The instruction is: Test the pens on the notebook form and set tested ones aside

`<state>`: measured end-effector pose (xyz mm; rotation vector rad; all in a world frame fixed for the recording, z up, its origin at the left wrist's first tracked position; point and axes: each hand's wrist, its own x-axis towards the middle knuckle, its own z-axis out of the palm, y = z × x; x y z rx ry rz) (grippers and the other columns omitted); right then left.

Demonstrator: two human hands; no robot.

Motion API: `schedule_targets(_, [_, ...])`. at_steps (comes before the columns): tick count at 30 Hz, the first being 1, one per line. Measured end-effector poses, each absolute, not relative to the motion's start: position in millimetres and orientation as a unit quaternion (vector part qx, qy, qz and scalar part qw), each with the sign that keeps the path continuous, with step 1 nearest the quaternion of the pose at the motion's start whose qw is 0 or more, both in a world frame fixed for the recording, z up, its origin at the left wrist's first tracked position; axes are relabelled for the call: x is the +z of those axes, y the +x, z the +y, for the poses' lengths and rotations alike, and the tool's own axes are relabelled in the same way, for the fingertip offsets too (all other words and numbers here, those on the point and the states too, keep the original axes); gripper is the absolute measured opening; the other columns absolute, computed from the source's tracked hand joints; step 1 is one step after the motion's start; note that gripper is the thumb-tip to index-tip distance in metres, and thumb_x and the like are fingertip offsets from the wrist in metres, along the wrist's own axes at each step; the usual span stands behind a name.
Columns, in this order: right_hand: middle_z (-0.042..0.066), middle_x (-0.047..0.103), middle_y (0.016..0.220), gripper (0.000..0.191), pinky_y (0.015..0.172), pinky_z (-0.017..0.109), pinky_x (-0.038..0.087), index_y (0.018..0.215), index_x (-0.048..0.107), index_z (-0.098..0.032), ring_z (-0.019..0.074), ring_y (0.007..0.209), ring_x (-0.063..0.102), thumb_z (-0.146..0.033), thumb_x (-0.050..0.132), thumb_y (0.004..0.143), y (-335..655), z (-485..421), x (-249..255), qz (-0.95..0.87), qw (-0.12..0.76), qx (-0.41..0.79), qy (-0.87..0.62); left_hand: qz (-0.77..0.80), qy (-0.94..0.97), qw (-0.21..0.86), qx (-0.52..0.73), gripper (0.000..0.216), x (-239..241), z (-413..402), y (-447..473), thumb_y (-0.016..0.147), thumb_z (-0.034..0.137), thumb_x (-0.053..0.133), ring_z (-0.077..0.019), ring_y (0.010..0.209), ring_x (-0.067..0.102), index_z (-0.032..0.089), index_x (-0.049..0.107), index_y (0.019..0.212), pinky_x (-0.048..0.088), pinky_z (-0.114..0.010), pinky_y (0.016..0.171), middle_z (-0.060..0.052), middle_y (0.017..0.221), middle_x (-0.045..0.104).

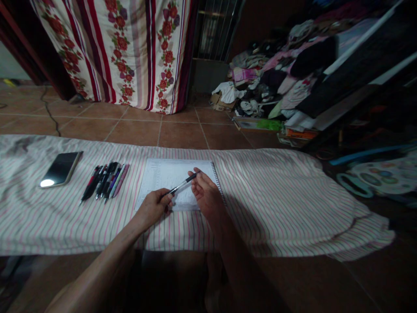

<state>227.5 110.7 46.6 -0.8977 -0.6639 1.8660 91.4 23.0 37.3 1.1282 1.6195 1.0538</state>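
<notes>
Gripping a clear-barrelled pen between your two hands, you hold it on a slant over the page of a spiral notebook. Your left hand has its thumb and fingers closed on the lower end, while the fingertips of your right hand are pinched together on the dark upper end. The notebook lies flat beneath, its coil along the right edge and faint writing on the page, too small to read. To its left on the striped cloth you have a row of pens lying side by side, mostly dark, with purple and pink ones at the right. Farther left rests a smartphone, its dark screen catching a bright glare. Beyond the cloth, a floral curtain hangs over the tiled floor, with heaped clothes to the right.
</notes>
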Motion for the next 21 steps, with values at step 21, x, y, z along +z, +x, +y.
schedule_targets(21, [0.003, 0.072, 0.086, 0.030, 0.056, 0.013, 0.048, 0.092, 0.065, -0.015, 0.0044, 0.059, 0.059, -0.021, 0.071, 0.064, 221.1, 106.8, 43.9, -0.338, 0.458, 0.726, -0.386, 0.734, 0.510, 0.280, 0.351, 0.024, 39.0, 22.1, 98.4, 0.083, 0.030, 0.040, -0.0142, 0.055, 0.056, 0.016, 0.060, 0.084, 0.040, -0.026, 0.057, 0.000, 0.059, 0.059])
